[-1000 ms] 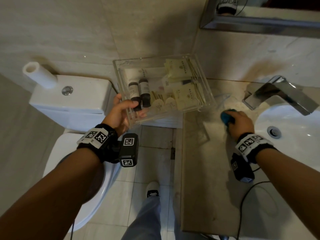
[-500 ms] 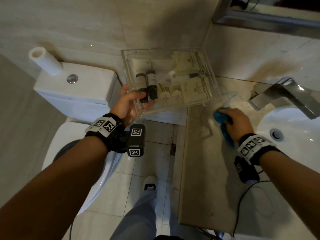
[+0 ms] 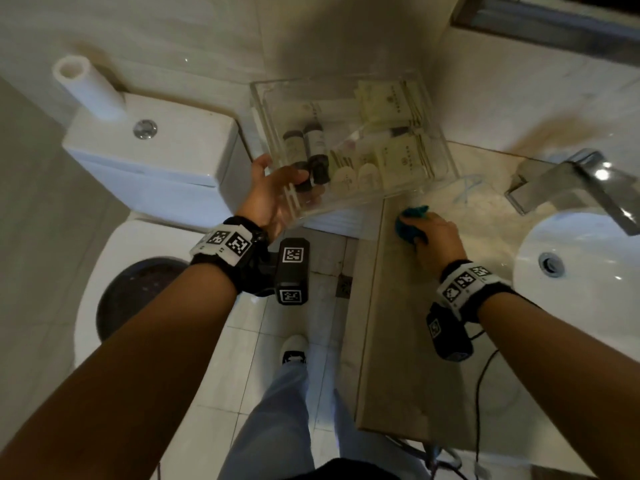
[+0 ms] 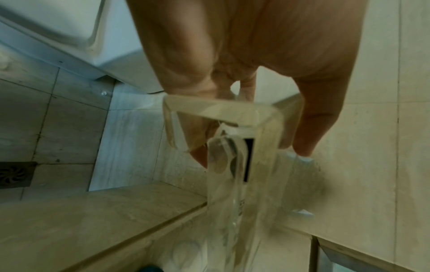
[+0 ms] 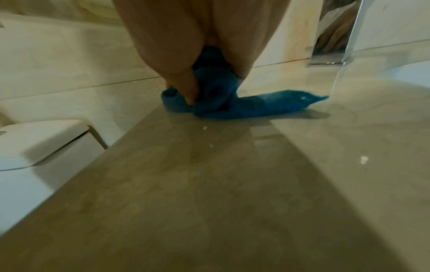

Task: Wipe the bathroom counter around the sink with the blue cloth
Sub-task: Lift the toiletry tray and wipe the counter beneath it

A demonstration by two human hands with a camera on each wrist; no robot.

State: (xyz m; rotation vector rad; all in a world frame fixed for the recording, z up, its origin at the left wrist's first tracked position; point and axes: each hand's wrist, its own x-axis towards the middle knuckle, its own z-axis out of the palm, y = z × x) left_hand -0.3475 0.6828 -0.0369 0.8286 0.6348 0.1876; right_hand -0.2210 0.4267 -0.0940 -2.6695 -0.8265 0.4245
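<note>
Head view: left hand [image 3: 273, 195] grips lifted clear amenity tray [image 3: 353, 140] – right hand [image 3: 438, 237] clutches bunched blue cloth [image 3: 410, 221] on counter [image 3: 398, 341]

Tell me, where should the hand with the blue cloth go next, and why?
Probably forward, into the back corner by the wall. The left hand holds the clear plastic tray of toiletries lifted off the beige stone counter, and the right hand presses the bunched blue cloth just short of that uncovered spot.

One blue cloth [image 3: 408, 221], one clear tray [image 3: 440, 174], two dark bottles [image 3: 311, 147], one faucet [image 3: 568, 181], one toilet [image 3: 156, 161].
</note>
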